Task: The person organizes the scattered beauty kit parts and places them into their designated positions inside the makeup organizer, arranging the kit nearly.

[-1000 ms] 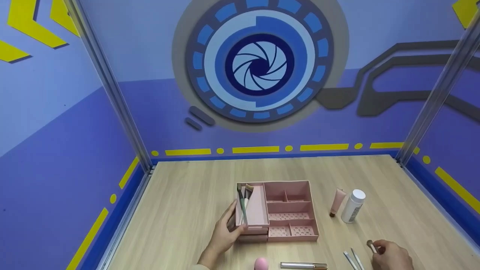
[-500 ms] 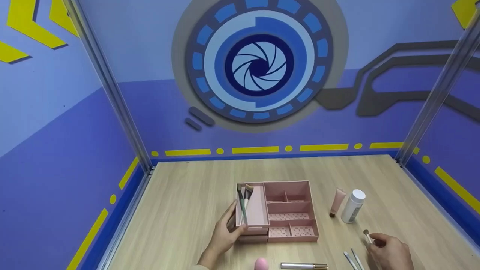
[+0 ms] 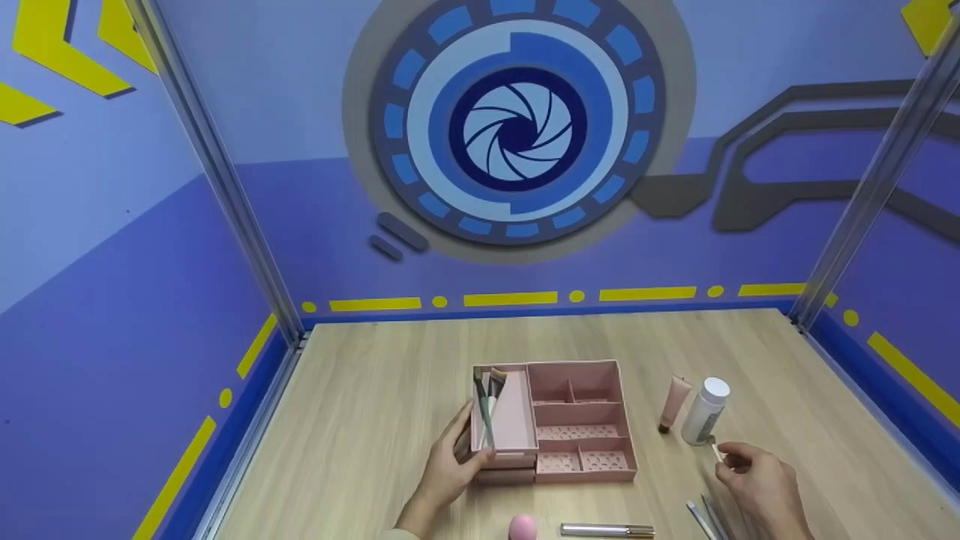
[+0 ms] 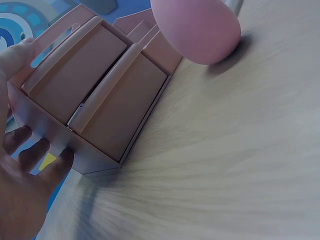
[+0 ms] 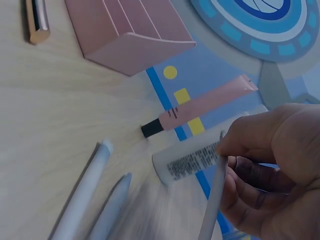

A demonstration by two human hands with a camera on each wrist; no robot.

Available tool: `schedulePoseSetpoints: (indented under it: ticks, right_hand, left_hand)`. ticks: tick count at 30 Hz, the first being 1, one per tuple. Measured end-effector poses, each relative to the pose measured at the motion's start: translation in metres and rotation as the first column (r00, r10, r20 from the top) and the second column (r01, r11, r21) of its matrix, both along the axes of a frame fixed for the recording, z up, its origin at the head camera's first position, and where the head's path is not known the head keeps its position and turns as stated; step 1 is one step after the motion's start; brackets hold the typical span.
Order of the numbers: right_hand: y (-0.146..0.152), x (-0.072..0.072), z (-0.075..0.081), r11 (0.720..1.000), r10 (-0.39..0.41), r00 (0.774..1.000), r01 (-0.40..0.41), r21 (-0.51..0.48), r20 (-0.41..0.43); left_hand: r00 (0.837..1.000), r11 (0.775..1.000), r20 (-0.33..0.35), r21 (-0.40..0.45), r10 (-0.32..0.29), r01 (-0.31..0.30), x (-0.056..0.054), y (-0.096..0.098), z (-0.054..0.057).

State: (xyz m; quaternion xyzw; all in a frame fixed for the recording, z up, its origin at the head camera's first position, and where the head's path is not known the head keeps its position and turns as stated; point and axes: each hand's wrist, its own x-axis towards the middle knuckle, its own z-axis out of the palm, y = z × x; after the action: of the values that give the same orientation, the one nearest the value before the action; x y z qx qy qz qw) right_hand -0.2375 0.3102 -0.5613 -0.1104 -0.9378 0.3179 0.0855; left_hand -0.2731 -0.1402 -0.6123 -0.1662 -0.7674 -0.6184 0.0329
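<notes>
On the table stands a pink cosmetics organizer point(image 3: 579, 475), with a tray section at left and open compartments at right. My left hand point(image 3: 444, 471) grips its left side, thumb at the tray's front corner and fingers along the side wall. Two drawers point(image 4: 122, 105) face front in the left wrist view. Several makeup brushes point(image 3: 485, 409) lie in the tray. My right hand point(image 3: 763, 484) pinches a small makeup brush point(image 3: 716, 452) between thumb and fingertips, just in front of the white bottle point(image 3: 705, 416). Its pale handle point(image 5: 212, 202) points back toward the wrist camera.
A pink squeeze tube point(image 3: 676, 401) stands cap down beside the bottle. Two slim white-handled tools point(image 3: 701, 519) lie near the right hand. A pink egg-shaped sponge point(image 3: 523, 527) and a silver tube with a gold end point(image 3: 607, 530) are at the front edge of view.
My right hand has lifted the small brush and moved forward and left with it, toward the bottle. The left hand stays on the organizer, which has not moved.
</notes>
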Motion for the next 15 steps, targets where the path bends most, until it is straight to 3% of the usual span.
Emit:
schedulePoseSetpoints:
  ticks: [15]
  right_hand:
    - [-0.034, -0.014, 0.023, 0.995, 0.090, 0.992, -0.094, -0.036, -0.087]
  left_hand:
    - [1.000, 1.000, -0.001, 0.011, 0.001, -0.001, -0.002, 0.000, -0.002]
